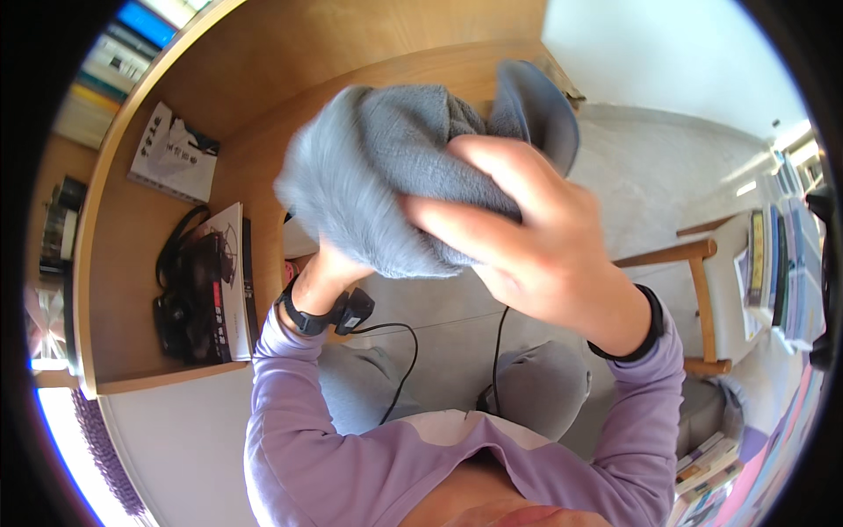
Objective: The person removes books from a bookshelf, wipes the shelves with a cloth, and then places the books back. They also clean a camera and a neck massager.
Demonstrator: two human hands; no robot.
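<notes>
A bunched grey plush cloth (402, 151) is raised in front of me, its left part blurred. My right hand (527, 230) grips it from the right, with fingers pressed into the folds. A loose flap with a blue edge stands up at its upper right. Of my left hand (339, 263), only the wrist and the heel of the hand show below the cloth; its fingers are hidden behind or inside it. A black strap with a small black device (354, 311) and a cable is on my left wrist; a black band circles the right one.
A wooden shelf unit (92, 263) on the left holds a white book (174, 155), a black camera with a strap (172, 323) and upright books (237, 283). Right stands a wooden-framed chair (708, 309) beside stacked books (784, 263). More books (708, 468) lie at lower right.
</notes>
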